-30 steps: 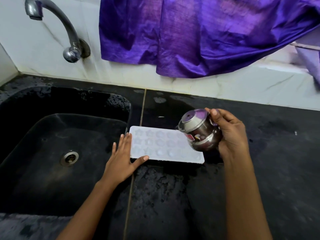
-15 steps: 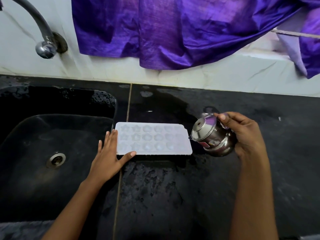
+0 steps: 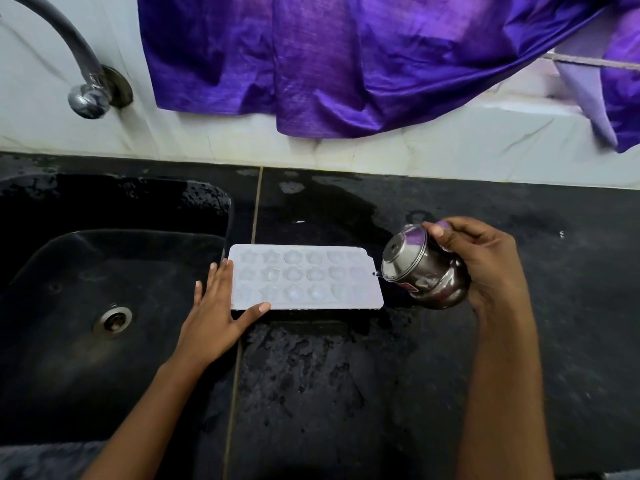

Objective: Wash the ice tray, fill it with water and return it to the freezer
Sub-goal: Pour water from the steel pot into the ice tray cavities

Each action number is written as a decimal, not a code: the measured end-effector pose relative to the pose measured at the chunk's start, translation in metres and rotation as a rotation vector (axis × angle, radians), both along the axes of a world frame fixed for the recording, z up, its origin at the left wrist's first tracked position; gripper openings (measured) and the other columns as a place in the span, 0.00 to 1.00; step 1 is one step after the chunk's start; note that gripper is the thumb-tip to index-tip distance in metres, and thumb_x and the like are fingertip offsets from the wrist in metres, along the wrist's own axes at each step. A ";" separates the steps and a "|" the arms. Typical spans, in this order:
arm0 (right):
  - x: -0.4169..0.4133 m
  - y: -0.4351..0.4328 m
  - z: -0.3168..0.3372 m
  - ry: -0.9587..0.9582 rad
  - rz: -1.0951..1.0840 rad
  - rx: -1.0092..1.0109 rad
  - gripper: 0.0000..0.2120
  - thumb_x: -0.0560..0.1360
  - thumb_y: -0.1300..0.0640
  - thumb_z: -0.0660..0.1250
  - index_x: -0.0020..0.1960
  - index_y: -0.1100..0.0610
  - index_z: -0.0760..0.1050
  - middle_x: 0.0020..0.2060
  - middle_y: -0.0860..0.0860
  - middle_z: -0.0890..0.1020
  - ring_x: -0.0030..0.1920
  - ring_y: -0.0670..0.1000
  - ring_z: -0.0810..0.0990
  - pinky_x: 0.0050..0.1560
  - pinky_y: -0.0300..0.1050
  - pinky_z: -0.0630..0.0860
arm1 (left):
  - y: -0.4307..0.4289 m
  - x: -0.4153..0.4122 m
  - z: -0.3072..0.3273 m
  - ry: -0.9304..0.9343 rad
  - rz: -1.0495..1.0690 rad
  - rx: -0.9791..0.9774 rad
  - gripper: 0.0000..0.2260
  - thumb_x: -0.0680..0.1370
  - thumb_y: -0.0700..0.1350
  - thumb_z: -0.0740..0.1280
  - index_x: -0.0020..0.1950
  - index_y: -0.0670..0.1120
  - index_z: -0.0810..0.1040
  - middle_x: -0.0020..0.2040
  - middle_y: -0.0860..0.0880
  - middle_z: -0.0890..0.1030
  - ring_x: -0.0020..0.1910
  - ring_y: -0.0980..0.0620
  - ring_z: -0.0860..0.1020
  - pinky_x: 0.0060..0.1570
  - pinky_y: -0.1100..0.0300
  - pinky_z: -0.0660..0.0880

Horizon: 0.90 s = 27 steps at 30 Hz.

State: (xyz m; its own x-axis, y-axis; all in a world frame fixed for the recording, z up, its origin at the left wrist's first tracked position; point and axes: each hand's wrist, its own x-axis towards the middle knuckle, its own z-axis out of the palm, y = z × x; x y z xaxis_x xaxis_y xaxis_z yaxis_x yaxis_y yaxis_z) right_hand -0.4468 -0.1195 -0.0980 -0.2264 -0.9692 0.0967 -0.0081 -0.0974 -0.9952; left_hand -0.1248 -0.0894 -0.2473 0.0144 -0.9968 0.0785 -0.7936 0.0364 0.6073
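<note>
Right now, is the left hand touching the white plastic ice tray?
Touching. Head view: the left hand rests its thumb on the white plastic ice tray.

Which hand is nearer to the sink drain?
Left. The left hand rests against the ice tray, just right of the drain; the right hand holds a steel pot beyond the tray's far end.

White ice tray flat on wet black counter beside sink, cavities up.

Red label on pot — illegible
</note>
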 end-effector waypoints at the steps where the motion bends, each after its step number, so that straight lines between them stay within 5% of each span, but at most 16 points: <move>1: 0.000 0.000 0.000 0.004 -0.002 -0.002 0.05 0.59 0.58 0.74 0.34 0.54 0.82 0.34 0.49 0.85 0.39 0.49 0.83 0.42 0.39 0.80 | 0.000 0.000 0.000 -0.001 -0.001 0.001 0.48 0.69 0.74 0.54 0.78 0.48 0.41 0.78 0.54 0.43 0.74 0.60 0.36 0.73 0.57 0.36; 13: -0.001 0.005 0.007 -0.011 -0.013 -0.039 0.03 0.59 0.58 0.74 0.33 0.52 0.83 0.34 0.48 0.85 0.41 0.50 0.82 0.49 0.46 0.79 | -0.001 0.001 0.000 0.001 -0.008 -0.001 0.47 0.70 0.73 0.54 0.78 0.47 0.41 0.78 0.53 0.44 0.74 0.60 0.36 0.73 0.56 0.36; 22: -0.003 0.006 0.011 -0.036 -0.007 -0.059 0.04 0.60 0.60 0.74 0.35 0.54 0.82 0.34 0.47 0.85 0.38 0.46 0.83 0.39 0.37 0.78 | 0.000 0.000 0.000 0.017 0.000 0.001 0.51 0.65 0.77 0.50 0.78 0.47 0.42 0.78 0.53 0.45 0.74 0.61 0.37 0.73 0.57 0.36; 27: -0.004 0.006 0.008 -0.069 -0.015 -0.018 0.04 0.59 0.59 0.74 0.34 0.54 0.82 0.35 0.49 0.85 0.39 0.47 0.83 0.43 0.40 0.80 | 0.000 0.000 0.001 0.010 0.003 0.009 0.51 0.65 0.77 0.49 0.78 0.47 0.41 0.78 0.53 0.44 0.74 0.60 0.37 0.73 0.57 0.36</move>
State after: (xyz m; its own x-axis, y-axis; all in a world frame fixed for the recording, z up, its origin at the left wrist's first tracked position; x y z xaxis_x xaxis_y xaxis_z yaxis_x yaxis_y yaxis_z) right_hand -0.4513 -0.1134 -0.0898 -0.2473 -0.9639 0.0982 0.0589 -0.1161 -0.9915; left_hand -0.1248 -0.0890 -0.2467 0.0180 -0.9974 0.0696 -0.7878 0.0286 0.6152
